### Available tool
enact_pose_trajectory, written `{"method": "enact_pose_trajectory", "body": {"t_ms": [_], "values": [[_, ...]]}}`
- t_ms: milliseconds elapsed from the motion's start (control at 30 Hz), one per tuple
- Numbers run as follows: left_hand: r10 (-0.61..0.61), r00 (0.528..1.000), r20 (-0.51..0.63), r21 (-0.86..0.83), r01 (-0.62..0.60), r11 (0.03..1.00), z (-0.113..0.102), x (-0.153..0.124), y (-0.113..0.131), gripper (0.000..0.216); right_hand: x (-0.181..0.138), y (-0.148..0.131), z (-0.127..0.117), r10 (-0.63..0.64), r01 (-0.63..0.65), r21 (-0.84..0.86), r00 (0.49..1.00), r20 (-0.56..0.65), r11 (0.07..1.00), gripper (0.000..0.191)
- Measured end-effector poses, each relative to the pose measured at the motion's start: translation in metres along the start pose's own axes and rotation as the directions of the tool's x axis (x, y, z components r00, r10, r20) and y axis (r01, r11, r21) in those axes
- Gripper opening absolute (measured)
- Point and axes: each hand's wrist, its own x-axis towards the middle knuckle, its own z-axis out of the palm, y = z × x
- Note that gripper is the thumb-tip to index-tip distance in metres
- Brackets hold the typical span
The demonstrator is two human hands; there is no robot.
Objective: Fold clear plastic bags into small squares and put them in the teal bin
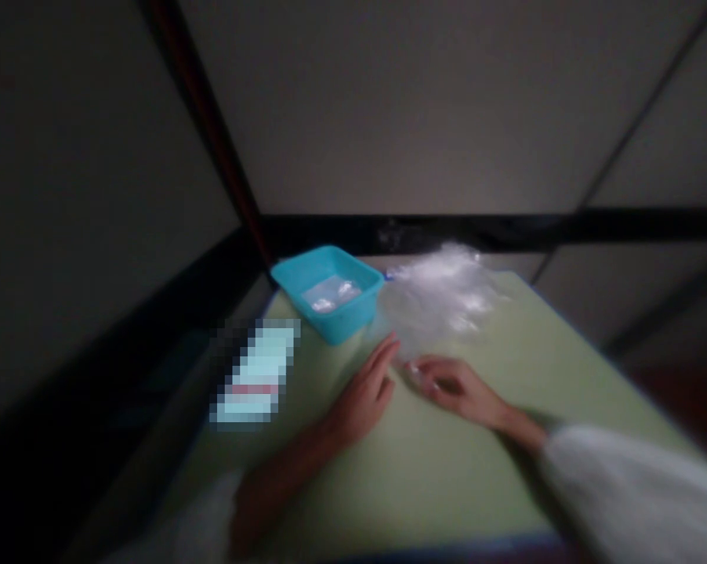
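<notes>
A heap of clear plastic bags (447,298) lies at the far side of the green table (424,470). My left hand (365,392) rests flat on the table with its fingers stretched toward the near edge of the heap. My right hand (453,385) lies just right of it, fingers curled in a pinch on a thin clear piece at the heap's near edge. A blue plastic tub (330,291) stands left of the heap, with small clear packets inside. The picture is dim and blurred.
A blurred-out flat card (253,372) lies at the table's left edge. Grey walls with a dark rail (506,229) stand behind the table. The floor drops away dark on the left and right.
</notes>
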Motion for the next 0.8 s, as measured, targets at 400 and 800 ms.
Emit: {"method": "enact_pose_trajectory", "body": {"t_ms": [400, 800], "values": [[-0.072, 0.971, -0.227, 0.065, 0.089, 0.994, -0.017, 0.008, 0.003, 0.015, 0.002, 0.045, -0.043, 0.276, -0.516, -0.586, 0.848, -0.452, 0.625, 0.011], [-0.071, 0.905, -0.418, -0.006, 0.076, 0.997, -0.020, 0.007, 0.018, 0.031, 0.000, 0.036, -0.049, -0.060, -0.087, -0.619, 0.975, -0.213, 0.781, 0.024]]}}
